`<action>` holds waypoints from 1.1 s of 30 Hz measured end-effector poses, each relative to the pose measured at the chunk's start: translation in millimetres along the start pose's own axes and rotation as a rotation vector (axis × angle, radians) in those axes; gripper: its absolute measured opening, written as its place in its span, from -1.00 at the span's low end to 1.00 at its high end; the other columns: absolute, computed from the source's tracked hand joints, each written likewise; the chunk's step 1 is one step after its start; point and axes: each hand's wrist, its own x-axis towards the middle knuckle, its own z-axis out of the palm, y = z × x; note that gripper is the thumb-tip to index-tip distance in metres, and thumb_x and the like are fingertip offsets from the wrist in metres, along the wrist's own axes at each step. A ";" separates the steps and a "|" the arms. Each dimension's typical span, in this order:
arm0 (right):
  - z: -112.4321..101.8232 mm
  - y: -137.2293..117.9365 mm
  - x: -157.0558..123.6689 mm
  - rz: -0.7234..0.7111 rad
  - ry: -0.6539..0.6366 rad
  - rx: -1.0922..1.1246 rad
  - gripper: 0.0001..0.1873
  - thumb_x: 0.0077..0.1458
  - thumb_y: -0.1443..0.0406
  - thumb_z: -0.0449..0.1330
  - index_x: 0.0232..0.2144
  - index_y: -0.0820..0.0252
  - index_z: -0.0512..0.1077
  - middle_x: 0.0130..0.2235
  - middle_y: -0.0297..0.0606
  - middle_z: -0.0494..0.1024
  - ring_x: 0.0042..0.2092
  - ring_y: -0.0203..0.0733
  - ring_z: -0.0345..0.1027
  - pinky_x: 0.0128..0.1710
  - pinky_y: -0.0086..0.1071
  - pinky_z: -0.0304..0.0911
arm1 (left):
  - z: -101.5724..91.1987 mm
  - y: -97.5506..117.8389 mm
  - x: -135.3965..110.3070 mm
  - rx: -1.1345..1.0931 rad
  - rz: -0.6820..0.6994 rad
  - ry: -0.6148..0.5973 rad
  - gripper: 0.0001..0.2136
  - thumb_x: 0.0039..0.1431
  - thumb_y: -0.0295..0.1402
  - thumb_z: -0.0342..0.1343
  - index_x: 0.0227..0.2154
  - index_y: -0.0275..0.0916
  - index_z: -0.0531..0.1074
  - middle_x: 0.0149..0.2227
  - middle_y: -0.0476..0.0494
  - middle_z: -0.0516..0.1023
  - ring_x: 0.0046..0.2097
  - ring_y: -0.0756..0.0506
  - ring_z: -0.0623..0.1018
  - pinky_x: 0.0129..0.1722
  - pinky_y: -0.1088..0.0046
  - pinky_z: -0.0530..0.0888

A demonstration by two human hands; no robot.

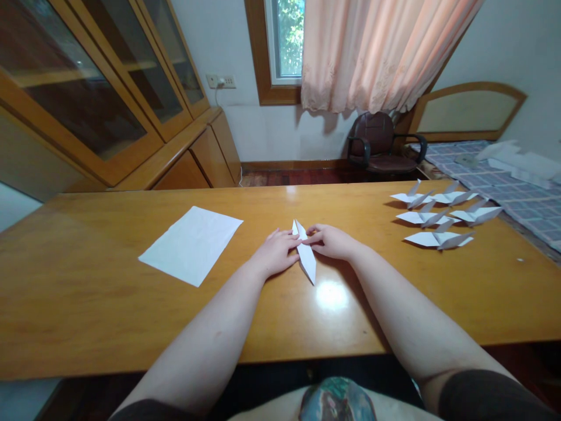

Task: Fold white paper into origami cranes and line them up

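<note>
A narrow, diamond-shaped piece of folded white paper [307, 262] lies on the table between my hands, its split tip pointing away from me. From the left, my left hand [277, 252] holds it, fingers over its upper middle and thumb near its lower edge. My right hand [332, 241] grips the opposite edge near the tip with bent fingers. The fingertips partly cover the folds there. To the left lies a flat, unfolded sheet of white paper [193, 245].
Several folded paper cranes [438, 238] stand at the table's right end. The wooden table [109, 316] has its front edge close to my body. Beyond it are a brown armchair [374, 140], a bed [456, 155] and a glass-door cabinet [175, 137].
</note>
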 end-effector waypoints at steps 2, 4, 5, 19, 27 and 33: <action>-0.7 1.5 -1.2 -0.020 -0.005 0.021 -0.68 0.06 0.35 0.19 -0.11 0.04 0.57 0.01 -0.12 0.45 -0.09 -0.11 0.41 0.02 -0.25 0.24 | 1.1 1.1 1.0 -0.001 -0.013 0.020 -0.67 0.12 -0.30 0.14 -0.02 -0.03 0.49 0.04 -0.18 0.52 0.15 -0.25 0.39 0.24 -0.02 0.07; -0.5 2.9 -1.5 -0.027 0.001 0.035 -0.68 0.04 0.34 0.21 -0.13 0.05 0.58 0.01 -0.12 0.44 -0.05 -0.09 0.40 0.06 -0.24 0.22 | 2.6 1.2 2.4 -0.020 0.004 0.029 -0.75 0.14 -0.31 0.13 -0.12 -0.06 0.54 -0.02 -0.18 0.55 0.06 -0.21 0.46 0.22 0.05 0.14; -0.3 3.3 -1.4 -0.024 0.002 0.039 -0.68 0.03 0.34 0.22 -0.13 0.05 0.58 0.01 -0.12 0.44 -0.04 -0.09 0.39 0.06 -0.24 0.21 | 3.3 1.3 3.1 -0.028 0.015 0.032 -0.79 0.15 -0.31 0.12 -0.17 -0.08 0.55 -0.05 -0.17 0.57 0.03 -0.19 0.49 0.20 0.09 0.17; -2.1 -2.0 -1.6 -0.035 0.031 0.026 -0.74 0.05 0.28 0.22 -0.19 0.05 0.60 -0.08 -0.17 0.49 -0.14 -0.15 0.42 -0.06 -0.30 0.27 | 5.2 4.7 5.0 -0.087 -0.179 0.082 -0.80 0.15 -0.39 0.02 -0.33 -0.16 0.56 -0.22 -0.15 0.57 -0.17 -0.15 0.52 -0.15 0.36 0.41; -1.8 -9.0 1.1 0.017 0.040 -0.056 -0.79 0.10 0.29 0.16 -0.29 0.10 0.61 -0.16 -0.22 0.57 -0.17 -0.17 0.44 -0.16 -0.36 0.25 | 7.3 2.6 4.2 -0.088 -0.148 0.111 -0.87 0.10 -0.40 0.08 -0.36 -0.16 0.53 -0.19 -0.14 0.56 -0.15 -0.14 0.53 -0.12 0.35 0.42; 5.3 -8.3 5.7 0.100 0.095 -0.002 -0.80 0.13 0.23 0.16 -0.35 0.13 0.58 -0.24 -0.20 0.57 -0.22 -0.17 0.41 -0.21 -0.37 0.21 | 11.0 4.1 7.8 -0.092 -0.207 0.141 -0.85 0.14 -0.32 0.09 -0.33 -0.15 0.57 -0.11 -0.15 0.56 -0.09 -0.16 0.53 -0.08 0.32 0.43</action>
